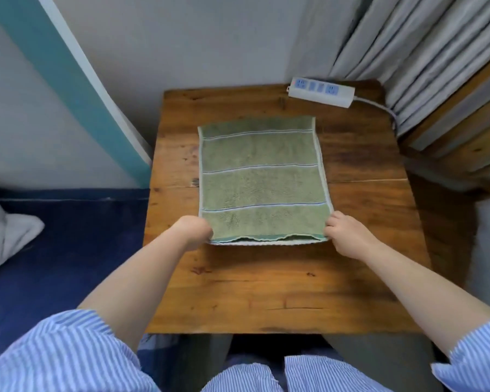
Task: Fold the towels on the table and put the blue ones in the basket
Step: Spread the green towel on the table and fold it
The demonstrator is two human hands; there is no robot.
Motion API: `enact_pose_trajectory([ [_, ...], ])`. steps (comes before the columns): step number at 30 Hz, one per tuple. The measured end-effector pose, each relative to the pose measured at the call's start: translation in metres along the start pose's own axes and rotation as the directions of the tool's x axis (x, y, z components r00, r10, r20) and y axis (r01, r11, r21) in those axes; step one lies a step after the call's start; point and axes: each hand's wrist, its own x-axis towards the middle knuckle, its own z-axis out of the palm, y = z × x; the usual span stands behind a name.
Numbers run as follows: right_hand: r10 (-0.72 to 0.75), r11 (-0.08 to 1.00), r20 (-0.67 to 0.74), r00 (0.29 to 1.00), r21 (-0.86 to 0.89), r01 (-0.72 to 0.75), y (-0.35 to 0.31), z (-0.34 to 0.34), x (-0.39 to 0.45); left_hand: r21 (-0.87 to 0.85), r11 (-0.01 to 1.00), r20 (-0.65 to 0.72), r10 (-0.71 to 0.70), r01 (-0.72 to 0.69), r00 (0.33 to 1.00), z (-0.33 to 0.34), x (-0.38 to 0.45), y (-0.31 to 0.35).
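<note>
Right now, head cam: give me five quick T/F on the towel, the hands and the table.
1. The green towel lies on the wooden table. True.
2. Only the right hand is on the towel. False: the left hand grips its near left corner and the right hand its near right corner.
3. A white power strip sits at the table's far right corner. True.
4. The towel on the table is blue. False: it is green with thin pale stripes.
5. A basket stands on the table beside the towel. False: no basket shows in this view.
</note>
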Motion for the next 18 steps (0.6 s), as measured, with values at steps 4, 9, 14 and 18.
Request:
enact_pose_trajectory([
  [4,0.008,1.000,0.149,0.989,-0.027,-0.004,-0.014,0.010,-0.001,0.045,0.999,0.069,-0.004,0.000,0.998,0.020,0.002,0.017],
  [9,-0.039,0.996,0.352,0.935,-0.064,0.066,-0.023,0.012,-0.001,0.026,0.998,0.128,0.045,-0.048,0.991,0.042,0.008,0.027],
  [14,-0.079,0.996,0.612,0.787,0.020,0.083,-0.017,-0.006,0.018,-0.019,0.997,0.285,0.078,-0.076,0.955,0.035,0.016,0.022],
  [18,-0.094,0.988,0.497,0.863,0.156,0.018,-0.001,-0.032,0.059,-0.107,0.994,0.164,0.021,-0.003,0.986,-0.001,0.039,-0.002],
])
